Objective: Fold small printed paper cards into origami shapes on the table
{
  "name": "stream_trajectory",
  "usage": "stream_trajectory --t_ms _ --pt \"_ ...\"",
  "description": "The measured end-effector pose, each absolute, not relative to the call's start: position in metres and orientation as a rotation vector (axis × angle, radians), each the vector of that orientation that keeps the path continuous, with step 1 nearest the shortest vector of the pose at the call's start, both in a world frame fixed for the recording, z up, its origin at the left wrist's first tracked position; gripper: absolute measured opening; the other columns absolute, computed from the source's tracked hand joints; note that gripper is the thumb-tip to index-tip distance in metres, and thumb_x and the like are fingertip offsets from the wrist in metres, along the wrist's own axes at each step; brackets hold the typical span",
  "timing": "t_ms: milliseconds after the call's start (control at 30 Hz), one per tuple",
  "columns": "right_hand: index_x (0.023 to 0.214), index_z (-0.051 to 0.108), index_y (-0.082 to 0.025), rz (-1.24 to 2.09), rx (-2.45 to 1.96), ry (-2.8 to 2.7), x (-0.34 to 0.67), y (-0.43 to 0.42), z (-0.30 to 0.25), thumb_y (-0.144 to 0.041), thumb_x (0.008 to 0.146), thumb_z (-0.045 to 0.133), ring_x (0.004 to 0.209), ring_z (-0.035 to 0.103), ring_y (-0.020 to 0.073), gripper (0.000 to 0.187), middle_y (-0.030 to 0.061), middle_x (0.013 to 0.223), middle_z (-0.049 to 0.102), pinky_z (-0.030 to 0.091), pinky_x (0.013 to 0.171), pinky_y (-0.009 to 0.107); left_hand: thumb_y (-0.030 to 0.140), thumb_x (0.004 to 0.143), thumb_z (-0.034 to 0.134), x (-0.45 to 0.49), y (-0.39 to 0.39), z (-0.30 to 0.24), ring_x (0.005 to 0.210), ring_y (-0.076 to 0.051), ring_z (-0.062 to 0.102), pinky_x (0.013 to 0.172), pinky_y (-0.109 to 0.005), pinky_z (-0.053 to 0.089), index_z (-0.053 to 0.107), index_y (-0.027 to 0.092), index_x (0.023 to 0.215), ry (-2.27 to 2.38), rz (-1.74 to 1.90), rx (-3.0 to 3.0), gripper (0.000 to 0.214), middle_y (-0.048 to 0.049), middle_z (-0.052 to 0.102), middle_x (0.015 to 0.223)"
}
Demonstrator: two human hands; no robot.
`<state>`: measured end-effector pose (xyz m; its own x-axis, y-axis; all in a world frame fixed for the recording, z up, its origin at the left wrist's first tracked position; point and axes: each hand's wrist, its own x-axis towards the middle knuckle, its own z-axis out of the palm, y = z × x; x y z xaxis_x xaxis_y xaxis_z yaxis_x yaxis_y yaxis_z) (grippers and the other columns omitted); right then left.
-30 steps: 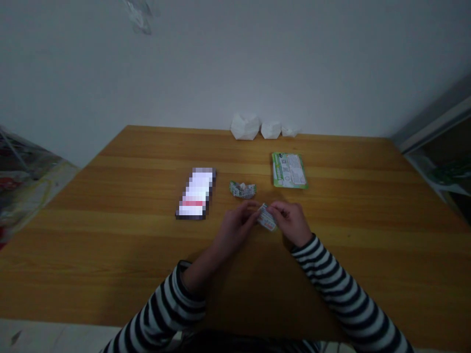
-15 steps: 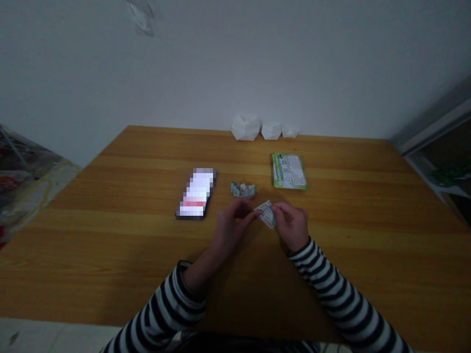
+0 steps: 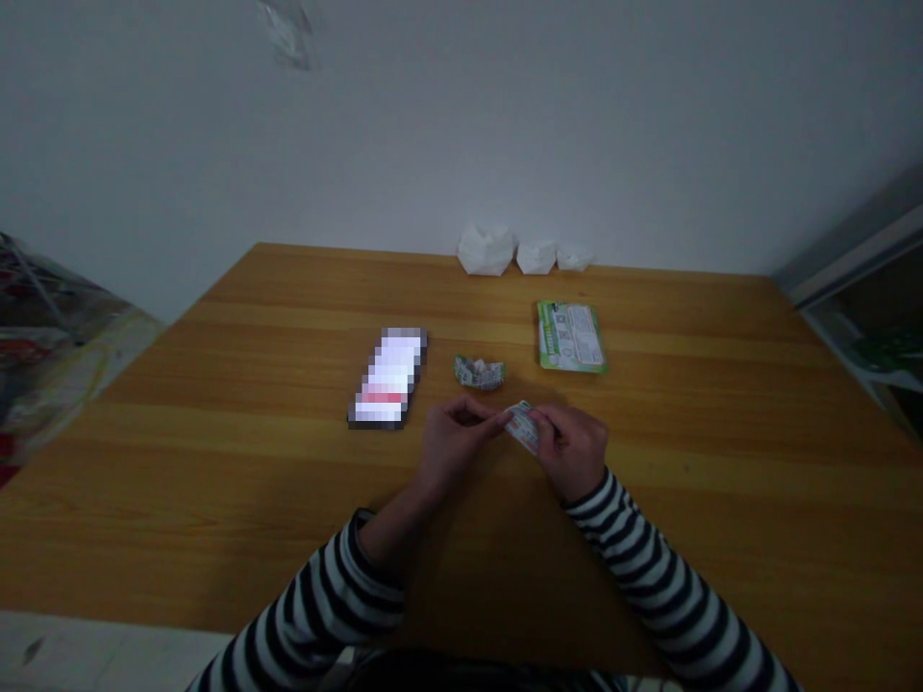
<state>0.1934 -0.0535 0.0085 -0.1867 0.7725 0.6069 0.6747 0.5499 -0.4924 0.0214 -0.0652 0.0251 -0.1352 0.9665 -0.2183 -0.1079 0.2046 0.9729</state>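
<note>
A small printed slip (image 3: 520, 426) is held low over the wooden table (image 3: 216, 452), squarely between the two hands. Its left end is pinched between thumb and forefinger of the left hand (image 3: 454, 440). Its right end is gripped by the fingertips of the right hand (image 3: 573, 447), the remaining fingers being curled inward. The slip is seen tilted, higher at the left, and its lower right part is covered by the right fingers. Whether it touches the tabletop cannot be told. Both wrists are wrapped in striped sleeves (image 3: 649, 577).

Just beyond the hands, a crumpled printed piece (image 3: 480, 372) is found lying on the wood, near the slip but apart from it. To its left, a blurred-out flat rectangle (image 3: 387, 377) is laid at a slight angle. To its right, further back, a green-edged card (image 3: 571, 335) is set flat. At the far edge, against the pale wall (image 3: 461, 125), three white folded paper shapes (image 3: 486, 250) are lined up side by side, well apart from the hands.
</note>
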Motion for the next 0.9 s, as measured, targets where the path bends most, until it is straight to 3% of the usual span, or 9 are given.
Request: stream_trajectory --t_ms 167,333,433,567,767,900 --pt "0.075 0.072 -0.02 0.202 -1.181 -1.89 0.188 -0.057 0.008 -0.023 0.094 0.051 0.059 0.067 0.0173 0.029 0.0053 0.069 0.074 0.048 0.059 0.027 0.026 0.056 0.091 0.022 -0.065 0.033 0.061 -0.017 0.07 0.063 -0.027 0.057 0.056 0.018 0.087 1.298 1.29 0.834 0.047 0.0006 0.072 0.064" --pt "0.072 0.068 -0.02 0.33 -1.216 -1.749 0.183 -0.061 0.01 -0.024 0.094 0.052 0.053 0.062 0.0158 0.028 0.0027 0.061 0.069 0.044 0.055 0.026 0.033 0.066 0.087 0.027 -0.066 0.032 0.07 -0.016 0.071 0.071 -0.027 0.055 0.06 0.017 0.105 1.185 1.311 0.888 0.05 -0.0001 0.073 0.073" --pt "0.073 0.065 -0.02 0.412 -1.228 -1.716 0.179 -0.063 0.011 -0.025 0.096 0.05 0.051 0.06 0.0143 0.028 0.0017 0.061 0.066 0.043 0.052 0.025 0.043 0.075 0.079 0.028 -0.067 0.027 0.074 -0.017 0.069 0.073 -0.028 0.054 0.07 0.013 0.089 1.097 1.188 0.889 0.034 -0.0051 0.074 0.079" --pt "0.073 0.063 -0.02 0.422 -1.226 -1.799 0.173 -0.064 0.01 -0.027 0.097 0.048 0.046 0.056 0.0135 0.029 0.0007 0.056 0.062 0.039 0.05 0.025 0.045 0.076 0.077 0.027 -0.068 0.022 0.063 -0.015 0.064 0.065 -0.026 0.051 0.072 0.013 0.071 1.203 1.228 0.914 0.032 -0.0037 0.071 0.067" --pt "0.075 0.062 -0.02 0.416 -1.278 -1.661 0.169 -0.064 0.008 -0.029 0.097 0.047 0.049 0.057 0.0143 0.028 0.0017 0.06 0.064 0.042 0.051 0.025 0.048 0.077 0.076 0.029 -0.067 0.018 0.065 -0.016 0.064 0.064 -0.025 0.05 0.073 0.014 0.077 1.173 1.182 0.946 0.034 -0.0043 0.071 0.071" --pt "0.075 0.062 -0.02 0.474 -1.279 -1.625 0.167 -0.065 0.007 -0.03 0.097 0.048 0.049 0.057 0.0141 0.028 0.0014 0.06 0.063 0.043 0.051 0.025 0.047 0.078 0.075 0.029 -0.068 0.016 0.061 -0.015 0.062 0.059 -0.024 0.048 0.069 0.013 0.071 1.224 1.133 0.99 0.036 -0.0035 0.068 0.065"
